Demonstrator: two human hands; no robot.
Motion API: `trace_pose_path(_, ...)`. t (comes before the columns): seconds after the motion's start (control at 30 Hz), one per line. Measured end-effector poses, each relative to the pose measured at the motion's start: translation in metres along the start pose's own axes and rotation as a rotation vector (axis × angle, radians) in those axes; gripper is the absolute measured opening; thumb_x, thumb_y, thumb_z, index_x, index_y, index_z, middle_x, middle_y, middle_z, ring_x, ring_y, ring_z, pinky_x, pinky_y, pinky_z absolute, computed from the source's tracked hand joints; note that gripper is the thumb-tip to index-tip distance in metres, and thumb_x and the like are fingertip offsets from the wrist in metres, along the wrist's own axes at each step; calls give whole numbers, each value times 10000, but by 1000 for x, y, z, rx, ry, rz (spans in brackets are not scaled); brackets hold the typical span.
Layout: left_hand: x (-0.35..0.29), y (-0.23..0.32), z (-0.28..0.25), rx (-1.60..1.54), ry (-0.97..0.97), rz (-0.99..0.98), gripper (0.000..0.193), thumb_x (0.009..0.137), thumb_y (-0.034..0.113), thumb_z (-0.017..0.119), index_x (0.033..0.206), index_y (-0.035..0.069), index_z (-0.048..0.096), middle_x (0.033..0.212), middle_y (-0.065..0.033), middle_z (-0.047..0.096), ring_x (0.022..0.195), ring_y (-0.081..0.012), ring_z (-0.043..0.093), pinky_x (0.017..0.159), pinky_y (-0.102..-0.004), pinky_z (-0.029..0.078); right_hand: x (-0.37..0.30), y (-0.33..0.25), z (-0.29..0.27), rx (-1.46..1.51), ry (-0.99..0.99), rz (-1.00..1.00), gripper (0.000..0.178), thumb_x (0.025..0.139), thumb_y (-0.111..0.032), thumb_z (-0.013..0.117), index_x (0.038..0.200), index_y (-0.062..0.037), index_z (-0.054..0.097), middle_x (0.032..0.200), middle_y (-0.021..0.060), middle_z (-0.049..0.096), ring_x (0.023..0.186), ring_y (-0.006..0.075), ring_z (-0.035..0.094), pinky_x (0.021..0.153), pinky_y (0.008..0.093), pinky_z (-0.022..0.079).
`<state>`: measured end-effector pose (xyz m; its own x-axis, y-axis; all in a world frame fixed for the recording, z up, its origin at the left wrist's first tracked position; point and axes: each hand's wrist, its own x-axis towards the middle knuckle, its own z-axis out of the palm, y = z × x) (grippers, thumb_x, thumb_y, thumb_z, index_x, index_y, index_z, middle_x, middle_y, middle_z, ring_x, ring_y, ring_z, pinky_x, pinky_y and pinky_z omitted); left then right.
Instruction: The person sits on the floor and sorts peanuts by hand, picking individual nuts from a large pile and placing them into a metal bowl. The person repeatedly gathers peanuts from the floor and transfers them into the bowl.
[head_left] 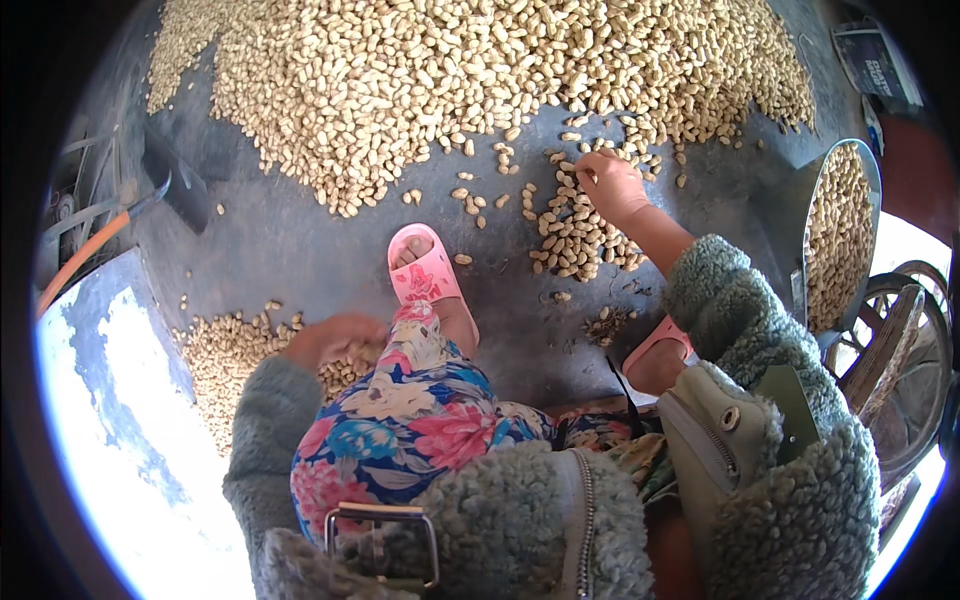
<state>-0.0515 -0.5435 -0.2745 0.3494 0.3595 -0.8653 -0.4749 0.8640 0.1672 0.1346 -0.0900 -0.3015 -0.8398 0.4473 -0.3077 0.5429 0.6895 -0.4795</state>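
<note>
Unshelled peanuts lie on the dark floor in separate heaps. My right hand (612, 188) reaches down over a small heap of peanuts (580, 235) at centre right. Its thumb and fingertips are pinched together; what is between them, if anything, is too small to make out. At the lower left, my left hand (335, 338) is smeared by motion beside my knee, above another heap of peanuts (225, 360). Whether its fingers hold anything does not show. A few loose peanuts (470, 200) are scattered between the small heap and the large peanut heap (400, 80) at the far side.
A tilted metal container full of peanuts (840, 235) stands at the right, near a spoked wheel (905, 370). On the left are an orange handle (85, 260) and a dark blade (175, 185). Dark debris (607, 325) lies near my pink slippers (425, 270). A dark bucket (875, 65) sits far right.
</note>
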Motion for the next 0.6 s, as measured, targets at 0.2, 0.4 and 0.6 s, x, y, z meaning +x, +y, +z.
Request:
trace_pose_path(0.2, -67, -96, -52, 1067, -109, -644, 312, 867, 300, 574, 1014, 42, 669, 884, -130, 668, 752, -269, 635, 622, -382, 521, 22, 10, 16, -34, -39, -86, 169, 807, -177, 655, 950, -89, 636, 995, 111, 600, 895, 317, 622, 808, 401, 504)
trace_pose_path(0.4, -24, -12, -11, 1403, 285, -333, 341, 817, 329, 575, 974, 43, 671, 811, -177, 659, 750, -357, 629, 650, -438, 496, 24, 18, -10, 1177, -272, 441, 213, 822, -209, 607, 916, -18, 599, 956, 80, 609, 848, 191, 613, 761, 333, 521)
trace_pose_path(0.6, 65, 120, 59, 1002, 618, 734, 134, 828, 148, 590, 799, 18, 603, 749, -164, 604, 698, -359, 598, 622, -425, 468, 19, -3, -9, 22, -251, 72, 303, 817, -318, 664, 965, -54, 638, 948, 86, 609, 901, 227, 622, 808, 362, 501)
